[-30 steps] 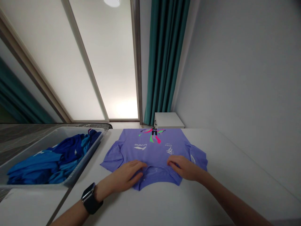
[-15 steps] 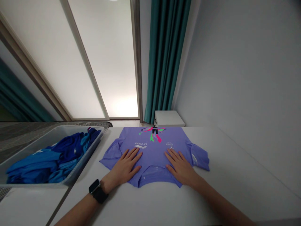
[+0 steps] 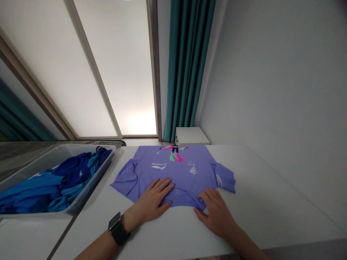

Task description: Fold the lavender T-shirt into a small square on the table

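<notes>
A purple T-shirt lies spread on the white table, its collar toward me and its printed front facing up. My left hand rests flat on the shirt at the left side of the collar, fingers stretched out; a black smartwatch is on that wrist. At the shoulder edge right of the collar is my right hand, fingers curved over the fabric and thumb apart at the edge. A gap shows between that thumb and the fingers.
To the left, a white plastic bin holds several blue garments. A low white cabinet stands beyond the far edge of the table. A grey wall runs along the right, and a green curtain hangs behind.
My left hand has slid right and nearer, toward the collar. The right hand has drawn back from the chest to the shoulder edge, its fingers now curved, and the shirt there is slightly rumpled.
</notes>
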Tool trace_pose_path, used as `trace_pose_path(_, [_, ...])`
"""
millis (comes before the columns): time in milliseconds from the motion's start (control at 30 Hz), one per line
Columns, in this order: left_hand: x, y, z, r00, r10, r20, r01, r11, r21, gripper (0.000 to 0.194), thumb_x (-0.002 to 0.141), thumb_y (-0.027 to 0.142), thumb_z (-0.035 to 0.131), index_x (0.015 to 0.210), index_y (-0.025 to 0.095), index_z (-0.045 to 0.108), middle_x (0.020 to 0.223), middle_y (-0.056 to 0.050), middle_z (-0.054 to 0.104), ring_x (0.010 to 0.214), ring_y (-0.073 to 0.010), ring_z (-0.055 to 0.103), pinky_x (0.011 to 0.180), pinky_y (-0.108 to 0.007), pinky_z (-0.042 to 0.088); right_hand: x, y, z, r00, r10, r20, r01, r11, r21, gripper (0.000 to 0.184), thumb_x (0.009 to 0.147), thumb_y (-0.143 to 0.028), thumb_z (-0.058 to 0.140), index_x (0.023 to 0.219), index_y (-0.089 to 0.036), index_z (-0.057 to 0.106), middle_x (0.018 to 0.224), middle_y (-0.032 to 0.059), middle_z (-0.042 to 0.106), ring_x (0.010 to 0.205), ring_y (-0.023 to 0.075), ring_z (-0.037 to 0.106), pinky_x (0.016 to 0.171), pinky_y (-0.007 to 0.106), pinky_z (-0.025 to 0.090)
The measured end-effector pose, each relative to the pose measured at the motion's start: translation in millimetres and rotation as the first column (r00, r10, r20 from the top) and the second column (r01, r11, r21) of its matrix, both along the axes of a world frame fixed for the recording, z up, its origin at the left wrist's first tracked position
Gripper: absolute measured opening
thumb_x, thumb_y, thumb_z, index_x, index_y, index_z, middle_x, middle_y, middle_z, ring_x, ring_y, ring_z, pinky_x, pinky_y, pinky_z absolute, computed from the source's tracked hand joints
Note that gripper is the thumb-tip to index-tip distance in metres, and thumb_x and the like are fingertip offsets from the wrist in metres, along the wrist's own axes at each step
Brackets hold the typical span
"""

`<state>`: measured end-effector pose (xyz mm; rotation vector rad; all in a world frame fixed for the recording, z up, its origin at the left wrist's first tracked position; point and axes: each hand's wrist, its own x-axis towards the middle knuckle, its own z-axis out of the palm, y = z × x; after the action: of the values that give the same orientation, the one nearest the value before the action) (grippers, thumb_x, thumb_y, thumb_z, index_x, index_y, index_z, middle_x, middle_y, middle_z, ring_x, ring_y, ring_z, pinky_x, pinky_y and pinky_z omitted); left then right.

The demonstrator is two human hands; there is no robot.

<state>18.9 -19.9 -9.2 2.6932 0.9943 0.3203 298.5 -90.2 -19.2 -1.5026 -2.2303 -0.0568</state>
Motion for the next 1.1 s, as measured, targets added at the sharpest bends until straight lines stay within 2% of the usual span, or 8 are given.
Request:
trace_pose_path(167, [-2, 5, -7.2, 0.998, 0.030, 0.053, -0.030, 0.999, -0.013, 0.048, 0.102, 0.029, 0.036, 0.149, 0.026, 0.038, 0.154, -0.007, 0.042, 0.142, -0.0208, 0.038, 0.120, -0.049, 0.026, -5, -1, -7.1, 0.993, -0.113, 0.011, 0.114, 0.993, -0.027, 0.015, 0.083, -0.012, 0.053, 0.094, -0.021, 0.056, 0.092, 0.0058, 0.063, 0.090, 0.0244, 0.057, 0.084, 0.038, 0.039])
trace_pose_path(333, [-2, 5, -12.7, 0.997, 0.059, 0.055, -0.060, 0.998, 0.019, 0.051, 0.097, 0.022, 0.041, 0.148, 0.022, 0.041, 0.154, -0.008, 0.042, 0.143, -0.0221, 0.037, 0.120, -0.049, 0.028, -10, -2, -12.4, 0.966, -0.257, 0.035, 0.257, 0.966, 0.006, 0.014, 0.087, -0.016, 0.052, 0.100, -0.020, 0.054, 0.095, 0.0073, 0.069, 0.088, 0.0263, 0.062, 0.084, 0.041, 0.037])
trace_pose_path(533, [1, 4, -14.4, 0.998, 0.067, 0.021, -0.067, 0.997, 0.036, 0.053, 0.097, 0.026, 0.043, 0.150, 0.022, 0.037, 0.155, -0.008, 0.039, 0.143, -0.0222, 0.035, 0.120, -0.049, 0.027, -19, -6, -21.6, 0.967, -0.251, -0.050, 0.255, 0.962, 0.100, 0.033, 0.082, -0.007, 0.044, 0.112, -0.020, 0.052, 0.096, 0.0083, 0.071, 0.085, 0.0247, 0.064, 0.081, 0.039, 0.039])
trace_pose_path(667, [2, 2, -16.8, 0.996, 0.083, 0.010, -0.084, 0.995, 0.054, 0.053, 0.097, 0.029, 0.043, 0.150, 0.022, 0.037, 0.156, -0.008, 0.038, 0.144, -0.0228, 0.034, 0.120, -0.050, 0.026, -27, -11, -22.2, 0.954, -0.283, -0.098, 0.294, 0.948, 0.121, 0.036, 0.079, -0.006, 0.044, 0.111, -0.021, 0.050, 0.095, 0.0081, 0.071, 0.082, 0.0244, 0.064, 0.080, 0.038, 0.039])
trace_pose_path(833, [3, -1, -18.2, 0.996, 0.084, 0.011, -0.084, 0.992, 0.090, 0.055, 0.098, 0.034, 0.043, 0.151, 0.023, 0.035, 0.156, -0.008, 0.037, 0.144, -0.0236, 0.033, 0.120, -0.050, 0.025, -28, -16, -18.6, 0.952, -0.301, -0.051, 0.305, 0.946, 0.105, 0.025, 0.077, -0.004, 0.045, 0.091, -0.024, 0.053, 0.081, 0.0037, 0.070, 0.075, 0.0227, 0.061, 0.076, 0.037, 0.037])
trace_pose_path(967, [2, -2, -16.5, 0.997, 0.076, 0.001, -0.076, 0.993, 0.093, 0.058, 0.097, 0.037, 0.045, 0.153, 0.023, 0.032, 0.157, -0.008, 0.035, 0.145, -0.0242, 0.032, 0.120, -0.051, 0.022, -27, -20, -14.4, 0.958, -0.279, -0.067, 0.284, 0.956, 0.074, 0.022, 0.075, -0.003, 0.047, 0.081, -0.024, 0.054, 0.078, 0.0030, 0.067, 0.077, 0.0222, 0.058, 0.078, 0.038, 0.035])
trace_pose_path(1100, [3, -4, -14.0, 0.996, 0.082, -0.023, -0.080, 0.994, 0.077, 0.060, 0.097, 0.036, 0.045, 0.154, 0.023, 0.029, 0.158, -0.008, 0.033, 0.146, -0.0241, 0.030, 0.120, -0.052, 0.022, -26, -22, -8.8, 0.967, -0.245, -0.073, 0.249, 0.967, 0.051, 0.017, 0.084, -0.011, 0.050, 0.073, -0.023, 0.056, 0.077, 0.0045, 0.062, 0.081, 0.0235, 0.055, 0.080, 0.040, 0.037])
